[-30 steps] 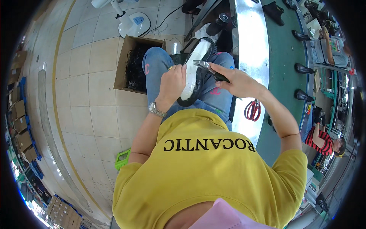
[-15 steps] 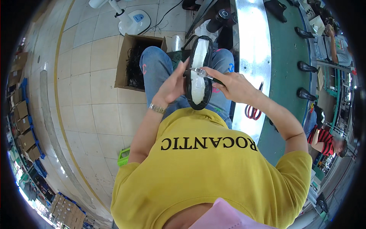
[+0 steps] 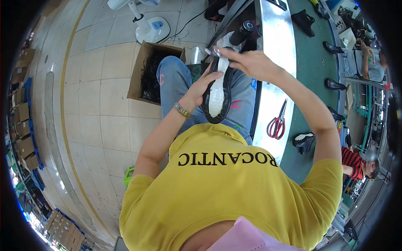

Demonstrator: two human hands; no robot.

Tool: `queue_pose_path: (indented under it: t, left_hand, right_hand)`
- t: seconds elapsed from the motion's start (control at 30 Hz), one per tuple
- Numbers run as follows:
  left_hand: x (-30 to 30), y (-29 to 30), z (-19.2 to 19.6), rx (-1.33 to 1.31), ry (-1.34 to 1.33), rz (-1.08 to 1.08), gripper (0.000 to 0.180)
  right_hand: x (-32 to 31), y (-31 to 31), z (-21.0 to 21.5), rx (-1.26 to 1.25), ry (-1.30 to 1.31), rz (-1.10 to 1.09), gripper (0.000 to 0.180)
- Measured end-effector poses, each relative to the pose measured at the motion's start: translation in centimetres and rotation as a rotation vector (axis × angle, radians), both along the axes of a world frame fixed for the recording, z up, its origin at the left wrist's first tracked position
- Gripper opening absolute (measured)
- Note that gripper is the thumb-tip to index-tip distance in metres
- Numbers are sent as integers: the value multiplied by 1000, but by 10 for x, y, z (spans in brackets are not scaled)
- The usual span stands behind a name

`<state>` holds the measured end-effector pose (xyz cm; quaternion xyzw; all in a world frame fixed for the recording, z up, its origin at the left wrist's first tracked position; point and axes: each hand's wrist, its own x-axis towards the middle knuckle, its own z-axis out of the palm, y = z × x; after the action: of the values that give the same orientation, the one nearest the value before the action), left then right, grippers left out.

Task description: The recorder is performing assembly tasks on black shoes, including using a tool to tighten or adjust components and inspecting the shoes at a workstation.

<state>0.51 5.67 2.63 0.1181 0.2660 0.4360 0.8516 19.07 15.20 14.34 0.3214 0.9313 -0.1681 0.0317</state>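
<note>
Our left hand (image 3: 202, 88) grips the upturned shoe (image 3: 217, 93) over our lap (image 3: 242, 99); our right hand (image 3: 251, 65) holds a blurred metal tool (image 3: 215, 52) at its far end, apparently working there, so the next stroke calls for steady support

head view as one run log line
left hand: holding black shoe; right hand: blurred metal tool near shoe's far end; scissors: on bench

Black shoe (image 3: 227, 93) with white sole centre (image 3: 216, 97)
</note>
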Motion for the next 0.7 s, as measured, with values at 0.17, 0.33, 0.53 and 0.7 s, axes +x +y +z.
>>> queue_pose_path:
  t: [0.17,0.33,0.53,0.7]
  left_hand:
    - [-8,1,5,11,37,5,67]
    - [-10,-3,8,-8,49,-44,70]
    - [-16,-1,3,-6,46,-94,75]
    - [-19,-3,6,-73,68,-110,75]
  right_hand:
    - [-19,-7,40,65,-178,95,63]
    - [4,-16,-14,-24,-167,-15,65]
    - [-3,-34,11,-73,130,-64,63]
    - [-12,-32,19,-14,-163,63,62]
